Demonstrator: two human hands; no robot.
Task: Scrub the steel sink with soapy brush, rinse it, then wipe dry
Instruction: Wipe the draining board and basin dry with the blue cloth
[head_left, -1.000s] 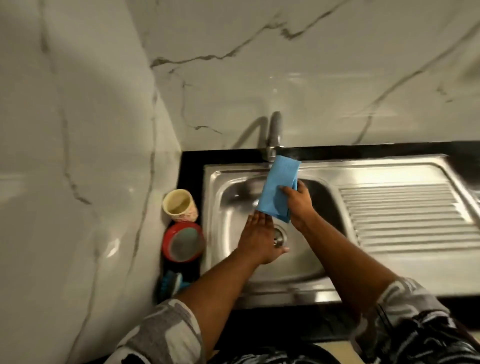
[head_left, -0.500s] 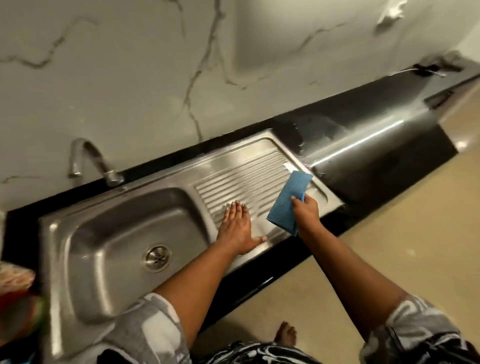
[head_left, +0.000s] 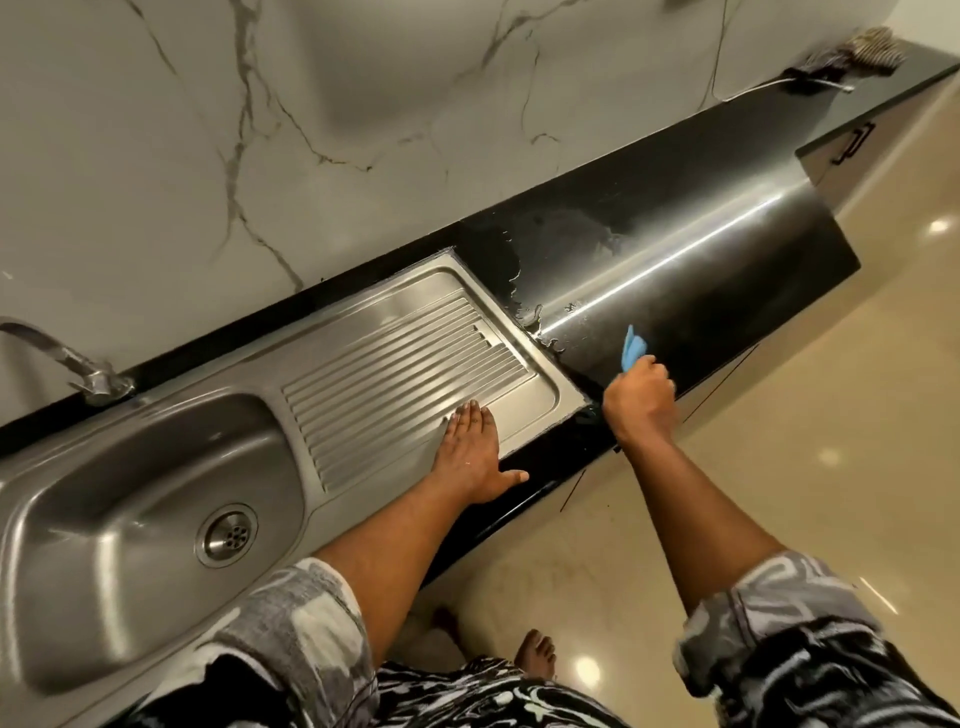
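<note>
My right grip (head_left: 640, 402) has carried the blue cloth (head_left: 632, 349) off the far end of the drainboard (head_left: 395, 353), where it was half a second ago. It is now on the black worktop (head_left: 727, 270), just beside the steel sink (head_left: 130, 493). It is clenched round the cloth, which is bunched in my fingers with one corner sticking up. My left grip (head_left: 470, 457) has stayed put, released and flat, fingers straight on the ribbed drainboard near its front edge, thumb out towards the rim. Water patches (head_left: 566, 234) lie on the worktop by the sink's right edge. The drain (head_left: 227, 535) and tap (head_left: 78, 364) are to my left.
</note>
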